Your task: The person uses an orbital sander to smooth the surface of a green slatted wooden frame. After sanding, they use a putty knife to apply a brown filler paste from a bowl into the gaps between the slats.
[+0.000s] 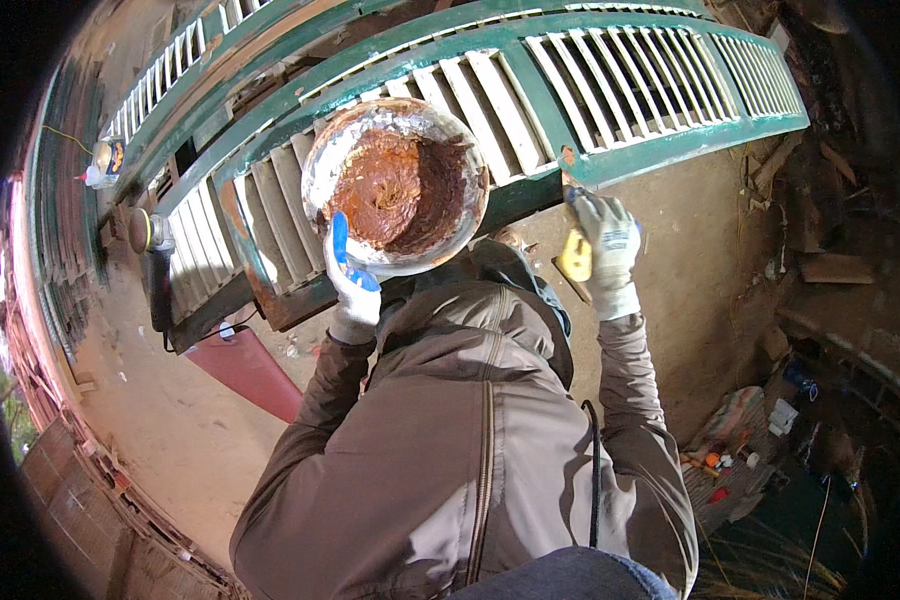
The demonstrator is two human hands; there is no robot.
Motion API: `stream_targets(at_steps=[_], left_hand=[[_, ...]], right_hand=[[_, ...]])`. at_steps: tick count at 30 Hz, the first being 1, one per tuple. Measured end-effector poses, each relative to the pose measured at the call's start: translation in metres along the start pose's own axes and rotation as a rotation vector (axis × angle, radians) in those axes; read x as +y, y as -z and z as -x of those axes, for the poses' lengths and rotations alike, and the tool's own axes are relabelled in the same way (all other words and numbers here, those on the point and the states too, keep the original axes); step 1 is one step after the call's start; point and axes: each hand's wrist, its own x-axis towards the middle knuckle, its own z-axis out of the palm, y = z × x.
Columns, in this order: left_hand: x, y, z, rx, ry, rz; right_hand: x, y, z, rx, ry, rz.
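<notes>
My left hand [352, 290], in a white and blue work glove, grips the near left rim of a round, paint-smeared bowl [320, 170]. Thick reddish-brown paste [385, 195] lies inside it. My right hand [607, 245], gloved in white and grey, is closed around a tool with a yellow handle [574, 256] that looks like a putty knife. Its far end meets the near edge of a green louvered shutter [610, 172] with white slats, next to a small brown patch [568, 155]. The bowl hides part of the shutter.
An angle grinder [155, 255] rests at the shutters' left end. Beyond it stands a small bottle with a red tip [100, 165]. A red panel [245, 370] lies at lower left. Wood scraps [836, 268] and litter cover the ground at right.
</notes>
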Motion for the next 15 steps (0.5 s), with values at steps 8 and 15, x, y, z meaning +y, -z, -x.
stream_targets(at_steps=[8, 15], left_hand=[[-0.022, 0.033, -0.019, -0.076, 0.008, 0.014], [-0.013, 0.019, -0.011, -0.056, 0.023, 0.045]], right_hand=[[0.02, -0.002, -0.035, 0.205, 0.012, -0.035], [0.022, 0.008, -0.022, 0.075, 0.058, -0.128]])
